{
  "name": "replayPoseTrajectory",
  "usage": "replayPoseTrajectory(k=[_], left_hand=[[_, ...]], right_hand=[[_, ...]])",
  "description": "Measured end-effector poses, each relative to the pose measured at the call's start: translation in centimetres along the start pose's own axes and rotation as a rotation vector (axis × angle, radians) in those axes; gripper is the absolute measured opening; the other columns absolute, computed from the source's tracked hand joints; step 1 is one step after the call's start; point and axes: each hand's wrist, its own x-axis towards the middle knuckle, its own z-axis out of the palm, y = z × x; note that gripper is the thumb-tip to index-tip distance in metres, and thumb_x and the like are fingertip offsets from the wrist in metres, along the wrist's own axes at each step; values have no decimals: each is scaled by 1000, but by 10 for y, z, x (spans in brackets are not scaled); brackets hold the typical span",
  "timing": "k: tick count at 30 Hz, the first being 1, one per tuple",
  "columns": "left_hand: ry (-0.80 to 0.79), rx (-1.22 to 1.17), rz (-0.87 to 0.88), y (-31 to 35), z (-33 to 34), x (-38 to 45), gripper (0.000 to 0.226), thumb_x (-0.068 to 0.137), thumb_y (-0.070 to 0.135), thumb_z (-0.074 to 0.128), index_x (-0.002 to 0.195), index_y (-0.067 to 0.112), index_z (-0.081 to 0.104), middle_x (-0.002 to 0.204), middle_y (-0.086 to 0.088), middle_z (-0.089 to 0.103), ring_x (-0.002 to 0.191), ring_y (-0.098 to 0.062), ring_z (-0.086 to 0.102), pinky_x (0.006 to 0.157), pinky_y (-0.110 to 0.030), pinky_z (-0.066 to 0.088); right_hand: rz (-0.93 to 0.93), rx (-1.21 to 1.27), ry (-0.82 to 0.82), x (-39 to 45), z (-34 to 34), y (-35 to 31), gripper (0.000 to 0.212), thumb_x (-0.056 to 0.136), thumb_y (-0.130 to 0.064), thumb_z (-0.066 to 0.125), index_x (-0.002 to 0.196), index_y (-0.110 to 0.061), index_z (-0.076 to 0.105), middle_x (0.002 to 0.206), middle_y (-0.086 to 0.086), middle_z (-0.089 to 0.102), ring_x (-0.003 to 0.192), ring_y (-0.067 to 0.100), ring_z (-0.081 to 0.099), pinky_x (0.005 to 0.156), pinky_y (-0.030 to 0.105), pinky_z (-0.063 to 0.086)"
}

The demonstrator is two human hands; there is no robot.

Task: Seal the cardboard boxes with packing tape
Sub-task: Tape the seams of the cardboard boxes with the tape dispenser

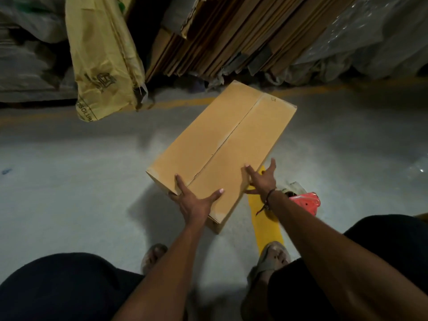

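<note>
A long brown cardboard box (231, 140) lies on the grey floor, its two top flaps closed along a centre seam with no tape visible on it. My left hand (195, 201) lies spread on the box's near end, fingers straight across the seam, thumb on the top panel. At the near right edge of the box, my right hand (261, 179) has straight fingers, one on the top and the others off the side. A red tape dispenser (305, 202) lies on the floor just right of my right wrist.
Flattened cardboard sheets (231, 35) lean against the back wall. A yellow printed sack (102, 61) hangs at the back left. Plastic-wrapped bundles (375, 35) fill the back right. A yellow floor strip (266, 225) runs by my feet (275, 256).
</note>
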Motion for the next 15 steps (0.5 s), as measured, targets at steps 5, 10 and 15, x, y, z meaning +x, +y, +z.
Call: replayPoseTrajectory(k=[5,10,15], left_hand=[[-15,74,48,-5,-14,8,155,47,66,95,163,43,-6,164,-34,-5,134,-53,48,101,-45,50],[-115,189,83,-17,-68,42,157,40,65,97,163,45,0,164,-28,5,142,-48,39,110,-51,43],[-172,313,116,-16,-119,82,153,38,63,97,163,44,10,159,-17,19,145,-42,34,117,-55,36]], right_hand=[[-119,-287,-85,8,-11,-24,113,92,-24,79,160,-47,-8,119,14,53,69,42,73,57,47,63],[-370,-788,-136,-9,9,2,107,92,-55,70,165,-16,2,110,21,65,84,37,66,61,45,55],[-622,-1092,-150,-34,10,2,70,92,-67,61,136,-13,53,100,14,66,86,34,62,59,35,42]])
